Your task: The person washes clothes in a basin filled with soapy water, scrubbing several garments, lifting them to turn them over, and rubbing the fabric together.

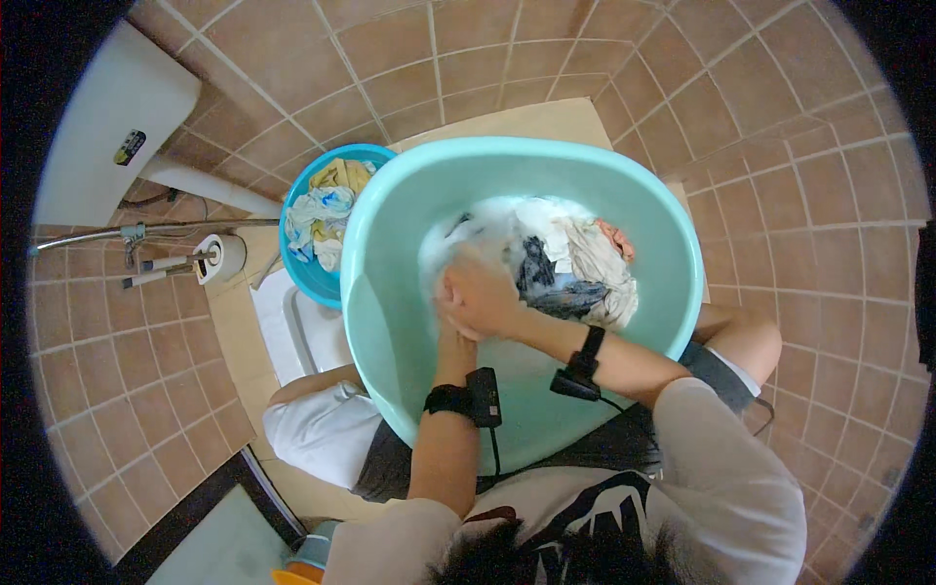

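A large mint-green tub [385,161] sits in front of me, with suds and wet clothes in it. My right hand [487,292] is over the left side of the suds, its fingers curled in against my left hand; what they close on is hidden. Under and beside it is my left hand [454,314], mostly covered, its fingers hidden and smeared by motion. Right of my hands lie a dark garment [561,292], a cream garment [597,258] and a salmon-coloured cloth [616,239]. Foam surrounds my fingers.
A smaller blue basin [322,288] with yellowish and pale clothes stands against the tub's left side. Beyond it are a white squat toilet [302,336], a toilet-paper roll [226,258] and a metal bar [88,239]. Tiled walls [760,136] close in around. My knees flank the tub.
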Action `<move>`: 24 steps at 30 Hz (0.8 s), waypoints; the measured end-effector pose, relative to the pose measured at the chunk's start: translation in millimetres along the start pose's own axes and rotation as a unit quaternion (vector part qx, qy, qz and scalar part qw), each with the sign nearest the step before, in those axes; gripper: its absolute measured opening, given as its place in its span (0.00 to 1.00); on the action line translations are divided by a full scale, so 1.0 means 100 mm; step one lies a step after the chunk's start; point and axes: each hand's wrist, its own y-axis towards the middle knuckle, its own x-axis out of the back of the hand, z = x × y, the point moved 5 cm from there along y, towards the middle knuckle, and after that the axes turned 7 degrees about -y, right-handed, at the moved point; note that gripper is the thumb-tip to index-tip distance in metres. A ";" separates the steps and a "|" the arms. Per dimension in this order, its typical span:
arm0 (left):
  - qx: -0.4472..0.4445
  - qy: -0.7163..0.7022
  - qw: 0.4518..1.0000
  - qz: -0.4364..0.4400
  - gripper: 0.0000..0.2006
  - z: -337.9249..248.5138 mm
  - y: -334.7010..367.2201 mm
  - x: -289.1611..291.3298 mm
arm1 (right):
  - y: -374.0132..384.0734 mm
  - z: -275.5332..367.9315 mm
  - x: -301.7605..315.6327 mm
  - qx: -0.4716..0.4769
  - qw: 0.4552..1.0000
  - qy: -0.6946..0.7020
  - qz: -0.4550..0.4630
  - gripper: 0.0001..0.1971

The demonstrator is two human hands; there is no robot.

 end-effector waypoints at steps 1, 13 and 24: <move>-0.006 0.066 0.998 0.014 0.21 0.07 0.13 0.16 | 0.01 -0.12 -0.17 -0.052 0.995 0.015 0.088 0.09; -0.167 0.406 0.787 -0.434 0.19 -0.16 -0.25 0.83 | -0.13 -0.99 -1.05 -0.147 0.980 -0.016 0.133 0.19; 0.030 0.355 0.912 -0.203 0.24 0.31 -0.51 1.04 | -0.55 -0.71 -1.62 -0.033 0.813 -0.178 0.553 0.21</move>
